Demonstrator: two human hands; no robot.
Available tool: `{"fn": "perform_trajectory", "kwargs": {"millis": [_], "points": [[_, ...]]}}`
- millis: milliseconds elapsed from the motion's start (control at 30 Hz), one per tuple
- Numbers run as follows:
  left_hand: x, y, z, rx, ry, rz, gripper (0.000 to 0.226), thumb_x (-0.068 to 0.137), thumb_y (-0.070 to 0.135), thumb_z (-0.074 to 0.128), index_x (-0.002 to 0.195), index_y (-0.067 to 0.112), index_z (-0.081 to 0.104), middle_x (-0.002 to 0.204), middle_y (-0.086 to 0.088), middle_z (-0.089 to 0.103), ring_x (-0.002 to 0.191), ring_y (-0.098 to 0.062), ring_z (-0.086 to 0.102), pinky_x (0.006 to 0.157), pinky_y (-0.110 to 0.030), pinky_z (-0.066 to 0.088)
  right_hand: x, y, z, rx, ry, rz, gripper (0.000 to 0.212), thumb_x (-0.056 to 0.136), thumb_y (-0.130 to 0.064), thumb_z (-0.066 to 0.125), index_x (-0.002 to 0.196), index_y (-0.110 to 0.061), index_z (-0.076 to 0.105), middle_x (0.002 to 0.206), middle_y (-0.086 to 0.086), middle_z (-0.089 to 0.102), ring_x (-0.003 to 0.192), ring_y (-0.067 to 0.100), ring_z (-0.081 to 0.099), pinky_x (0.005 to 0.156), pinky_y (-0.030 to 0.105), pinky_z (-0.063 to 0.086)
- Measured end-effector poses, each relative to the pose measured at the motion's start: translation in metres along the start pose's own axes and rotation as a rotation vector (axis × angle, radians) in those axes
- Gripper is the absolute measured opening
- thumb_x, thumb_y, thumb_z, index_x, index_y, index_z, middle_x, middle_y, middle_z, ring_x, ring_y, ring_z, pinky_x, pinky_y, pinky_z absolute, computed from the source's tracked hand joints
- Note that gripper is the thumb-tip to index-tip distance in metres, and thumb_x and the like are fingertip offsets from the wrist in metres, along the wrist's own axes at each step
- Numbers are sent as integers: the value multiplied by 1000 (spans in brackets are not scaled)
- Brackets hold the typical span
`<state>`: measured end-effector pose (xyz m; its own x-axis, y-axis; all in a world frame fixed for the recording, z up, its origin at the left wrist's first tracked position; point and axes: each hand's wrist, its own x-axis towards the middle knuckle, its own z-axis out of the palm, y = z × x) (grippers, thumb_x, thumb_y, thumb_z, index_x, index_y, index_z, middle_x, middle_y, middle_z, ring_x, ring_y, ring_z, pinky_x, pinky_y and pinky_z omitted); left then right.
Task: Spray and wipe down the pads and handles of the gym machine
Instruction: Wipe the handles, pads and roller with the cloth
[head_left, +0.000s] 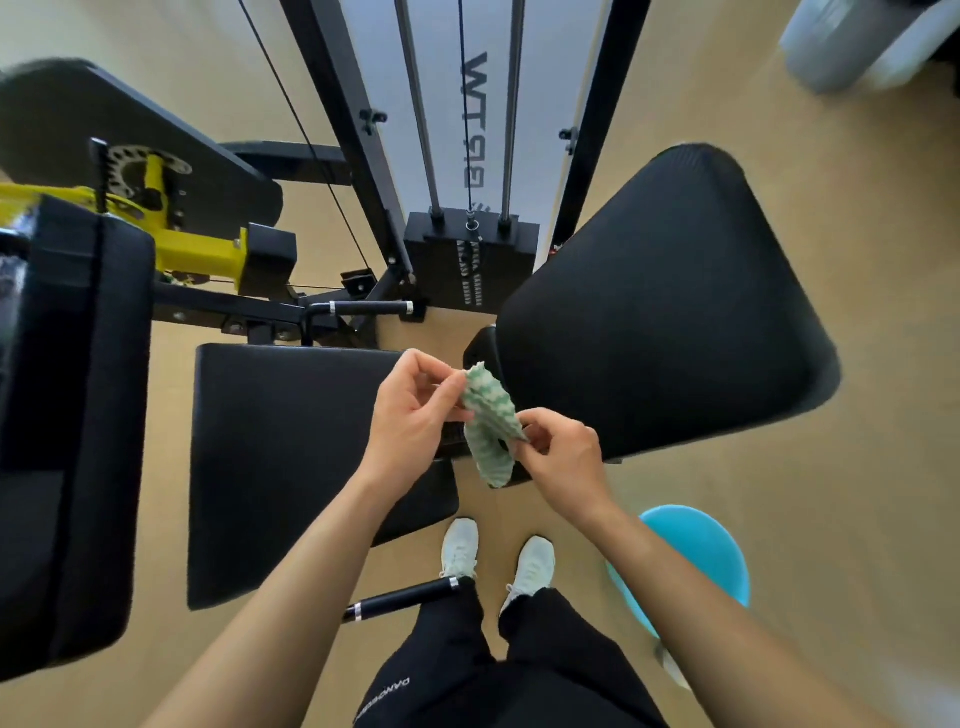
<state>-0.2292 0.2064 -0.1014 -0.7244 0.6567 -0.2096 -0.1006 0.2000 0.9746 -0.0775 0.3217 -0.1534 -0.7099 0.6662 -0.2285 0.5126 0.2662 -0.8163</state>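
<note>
While you stand over the machine, a thick black side pad (67, 415) fills the left edge of the frame, with its long side running top to bottom. A narrow strip of tan floor (166, 467) separates it from the flat seat pad (280, 457) at centre left, whose long side also runs top to bottom. Above that pad a short upper handle (369, 309) lies level, left to right. Below the pad a lower handle (400, 597) points from lower left to upper right and ends just beside your left shoe (460, 545).

Your left hand (410, 415) pinches the upper end of the green and white cloth (488, 426). Your right hand (561, 457) pinches its right edge lower down. You hold the cloth in the middle of the frame, in front of the gap between the seat pad and the big back pad (665, 312). Its long axis is nearly upright, leaning a little to the right, and its lower end hangs free.

Open floor lies at the right of the back pad. In the lower right stands a round blue thing (701, 551); you cannot tell whether it is a container.
</note>
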Motion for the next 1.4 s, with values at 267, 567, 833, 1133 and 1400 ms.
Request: {"fn": "perform_trajectory", "kwargs": {"millis": [267,567,833,1133,1400], "points": [[23,-15,-2,168,-128,5,22,101,1,58,93,12,76,104,-10,68,95,-27,74,79,-34,64,-36,5,-13,-213,275,29,15,89,-10,78,101,-18,77,85,-7,67,76,6,62,69,21,56],[52,-6,3,569,-320,244,24,85,10,74,100,28,81,91,14,68,79,-5,65,77,-23,57,-66,-19,-34,-240,516,89,6,93,-11,71,91,-17,70,84,-7,67,73,9,60,65,12,45],[80,49,103,472,-350,403,3,89,29,77,92,30,79,88,14,70,74,-2,65,74,-14,48,-59,-35,-118,-259,915,150,2,92,-15,75,94,-15,74,72,-8,66,59,7,59,62,8,41],[75,27,180,174,-500,559,33,98,4,64,128,13,54,136,-1,63,126,-11,60,106,-40,53,-23,-18,-120,-282,1148,-42,27,89,2,70,116,-3,67,122,12,61,116,24,60,104,32,50],[88,-32,189,699,-629,980,63,111,39,30,163,28,-4,171,-5,-10,159,-30,-8,129,-50,7,-21,18,-104,-854,759,-10,59,106,-27,52,160,-10,34,170,6,23,160,26,8,129,47,13]]}}
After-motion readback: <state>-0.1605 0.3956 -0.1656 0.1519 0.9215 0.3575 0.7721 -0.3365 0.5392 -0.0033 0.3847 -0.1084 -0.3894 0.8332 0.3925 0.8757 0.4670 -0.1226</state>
